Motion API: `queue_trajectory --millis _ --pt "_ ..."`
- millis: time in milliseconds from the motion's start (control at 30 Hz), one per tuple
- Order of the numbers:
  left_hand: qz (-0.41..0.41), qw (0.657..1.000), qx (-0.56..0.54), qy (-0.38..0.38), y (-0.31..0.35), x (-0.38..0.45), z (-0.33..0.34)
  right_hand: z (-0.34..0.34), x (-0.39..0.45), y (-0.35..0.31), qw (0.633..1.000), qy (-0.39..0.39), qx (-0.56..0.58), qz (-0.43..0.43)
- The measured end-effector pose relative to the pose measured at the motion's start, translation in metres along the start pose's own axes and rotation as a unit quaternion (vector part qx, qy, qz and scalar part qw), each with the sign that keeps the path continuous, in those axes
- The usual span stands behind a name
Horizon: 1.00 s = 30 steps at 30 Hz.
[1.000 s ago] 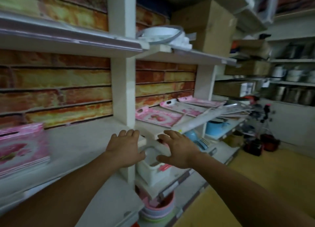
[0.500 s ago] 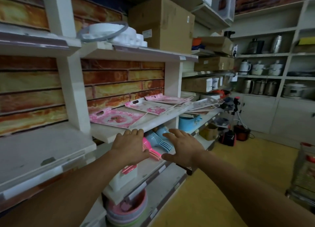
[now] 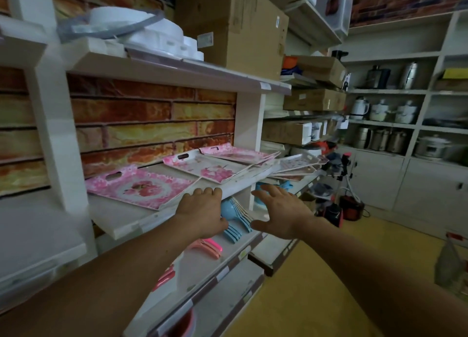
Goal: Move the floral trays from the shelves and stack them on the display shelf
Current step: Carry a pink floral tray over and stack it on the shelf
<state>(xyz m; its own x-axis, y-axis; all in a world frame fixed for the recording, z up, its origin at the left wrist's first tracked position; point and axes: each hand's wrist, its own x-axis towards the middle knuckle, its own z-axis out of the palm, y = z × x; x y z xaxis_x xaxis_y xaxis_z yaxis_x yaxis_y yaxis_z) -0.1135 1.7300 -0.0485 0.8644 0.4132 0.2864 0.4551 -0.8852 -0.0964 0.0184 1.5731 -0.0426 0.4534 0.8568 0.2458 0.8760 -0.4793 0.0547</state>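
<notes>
- The left hand (image 3: 202,214) is spread flat, palm down, with nothing in its grip. Its fingertips (image 3: 209,191) reach the front lip of the middle shelf (image 3: 131,222).
- The right hand (image 3: 281,214) is open with fingers fanned apart, also empty. It hovers right of the shelf's front corner, apart from every tray.
- The nearest floral tray (image 3: 139,188) lies flat on the middle shelf, just left of and beyond the left hand. Its near right corner sits close to the left fingertips; contact cannot be confirmed.
- A second floral tray (image 3: 210,167) lies farther right on the same shelf. A third floral tray (image 3: 234,154) rests behind it, partly overlapping its far edge.
- Further trays (image 3: 300,164) lie piled unevenly on the next shelf bay to the right; their number cannot be told.
- Count on the middle shelf: three trays, each pink with a slot handle.
- A white upright post (image 3: 249,124) stands at the right end of the shelf, between the two tray groups.
- Below the hands, blue scoops (image 3: 234,219) and pink scoops (image 3: 209,245) lie on the lower shelf.
- Above, a large cardboard box (image 3: 233,25) and white moulded packing (image 3: 141,30) occupy the upper shelf.
</notes>
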Motion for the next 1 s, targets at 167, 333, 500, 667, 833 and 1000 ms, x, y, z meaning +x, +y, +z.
queue_trajectory --millis 167,333,500,667,833,1000 --pt "-0.031 0.999 0.015 -0.018 -0.009 0.040 0.020 0.018 0.046 0.024 1.000 -0.011 0.004 -0.012" --pt "-0.072 0.997 0.024 -0.025 -0.016 0.079 0.038 0.039 0.097 0.050 0.998 -0.002 0.023 -0.056" --pt "-0.139 0.989 0.038 -0.033 -0.017 0.114 0.053 0.055 0.155 0.076 0.990 0.013 0.039 -0.133" --pt "-0.230 0.971 0.055 -0.036 -0.017 0.141 0.053 0.062 0.213 0.099 0.974 0.019 0.052 -0.218" --pt "-0.301 0.949 0.072 -0.062 -0.028 0.142 0.061 0.074 0.263 0.088 0.953 0.016 0.070 -0.294" --pt "-0.362 0.926 0.079 -0.075 -0.060 0.136 0.073 0.099 0.299 0.050 0.930 0.004 0.086 -0.358"
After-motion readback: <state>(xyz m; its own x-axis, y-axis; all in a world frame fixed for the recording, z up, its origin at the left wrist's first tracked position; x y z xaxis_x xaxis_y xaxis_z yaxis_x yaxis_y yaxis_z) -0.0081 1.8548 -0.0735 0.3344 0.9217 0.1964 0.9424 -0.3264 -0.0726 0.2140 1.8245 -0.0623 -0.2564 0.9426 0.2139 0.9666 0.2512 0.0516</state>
